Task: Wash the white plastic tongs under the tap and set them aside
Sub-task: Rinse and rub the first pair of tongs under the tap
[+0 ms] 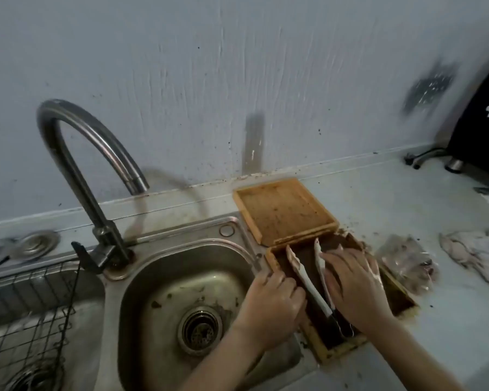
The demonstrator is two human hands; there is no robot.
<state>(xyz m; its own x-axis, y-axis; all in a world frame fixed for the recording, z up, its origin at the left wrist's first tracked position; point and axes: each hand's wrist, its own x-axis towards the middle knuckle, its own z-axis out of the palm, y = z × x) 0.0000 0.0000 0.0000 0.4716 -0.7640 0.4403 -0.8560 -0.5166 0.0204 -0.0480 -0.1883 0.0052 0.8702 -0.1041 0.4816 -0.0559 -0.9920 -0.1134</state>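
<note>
The white plastic tongs point(308, 283) lie in an open wooden box point(336, 352) on the counter, just right of the sink; their two arms point away from me and their tips are stained brown. The inside of the box is dark and dirty. My right hand point(356, 283) lies over the tongs' right arm, which passes between thumb and fingers. My left hand point(271, 300) grips the box's left wall beside the tongs' left arm. The curved metal tap point(76, 153) stands behind the sink point(164, 277), and no water runs from it.
The box's wooden lid point(285, 210) lies open towards the wall. A wire rack point(26, 320) sits in the left basin. On the counter to the right are a crumpled plastic bag point(410, 266), a cloth point(474, 252) and a black appliance point(483, 122).
</note>
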